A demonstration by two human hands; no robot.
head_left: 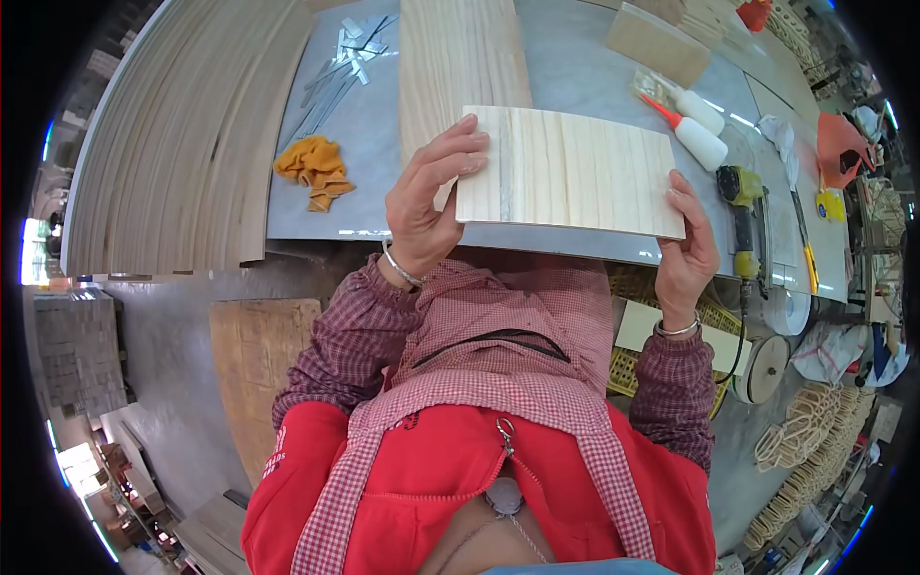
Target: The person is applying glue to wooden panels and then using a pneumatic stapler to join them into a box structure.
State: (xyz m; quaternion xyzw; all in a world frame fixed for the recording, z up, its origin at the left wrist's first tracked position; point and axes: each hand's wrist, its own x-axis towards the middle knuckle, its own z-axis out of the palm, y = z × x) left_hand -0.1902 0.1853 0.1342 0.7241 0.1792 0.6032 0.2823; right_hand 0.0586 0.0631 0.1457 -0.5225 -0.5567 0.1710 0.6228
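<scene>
Between my two hands a pale wooden board [585,172] is held up above the table's front edge, its grained face toward me. My left hand [431,192] grips its left end, fingers over the upper side and thumb near the lower corner. At the other end, my right hand [688,235] closes on the right edge, thumb low and fingertips at the side. Behind it a longer wooden plank [460,57] lies on the grey tabletop [565,57], partly hidden by the board and my left hand.
A tall stack of planks [192,125] fills the left side. Near it lie an orange cloth [314,171] and metal strips [350,62]. On the right are a white glue bottle [700,144] with a red nozzle, a yellow-black nail gun [743,211] with a hose, and wooden blocks [656,43].
</scene>
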